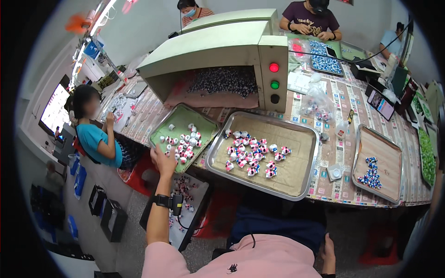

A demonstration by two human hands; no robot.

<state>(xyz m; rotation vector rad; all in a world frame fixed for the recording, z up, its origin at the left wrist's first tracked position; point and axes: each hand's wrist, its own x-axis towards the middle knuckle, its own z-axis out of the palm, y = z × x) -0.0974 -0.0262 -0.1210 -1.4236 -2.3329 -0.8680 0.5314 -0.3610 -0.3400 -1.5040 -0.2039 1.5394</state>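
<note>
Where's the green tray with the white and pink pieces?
In the head view, left of centre: the green tray lies by the left hand, immediately left of the large metal tray.

A workshop: workers at left and far around a pattern-covered table bearing a boxy cream metal machine and rectangular silver metal trays of small painted figures.

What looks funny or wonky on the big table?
The green tray looks wonky: it sits slanted beside the silver tray, with its near corner poking past the edge of the table, by the left hand. Toys near that corner might tumble off. I can't see anything clearly spilled or broken.
</note>
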